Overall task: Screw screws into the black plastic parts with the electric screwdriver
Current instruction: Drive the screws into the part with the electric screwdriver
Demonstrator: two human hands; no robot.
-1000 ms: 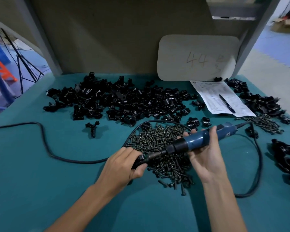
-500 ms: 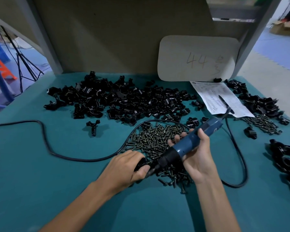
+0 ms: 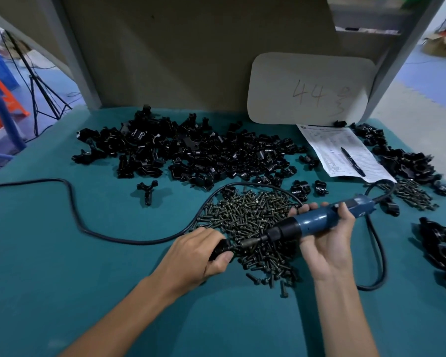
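Both grips are busy. The left grip (image 3: 198, 251), fingers curled, clasps a black part (image 3: 220, 249) at the near edge of the screws (image 3: 250, 215) piled on the teal tabletop (image 3: 62, 266). The right grip (image 3: 327, 243) wraps round a blue screwdriver (image 3: 317, 222), held nearly level, its bit pointing left at the part, just beside it. A cable (image 3: 75, 212) loops across the tabletop. Behind the screws lies a heap (image 3: 191, 155) of black parts. To the right is a paper (image 3: 345, 150) with a pen (image 3: 352, 161) on it.

Head-worn view, down over table (image 3: 62, 253)
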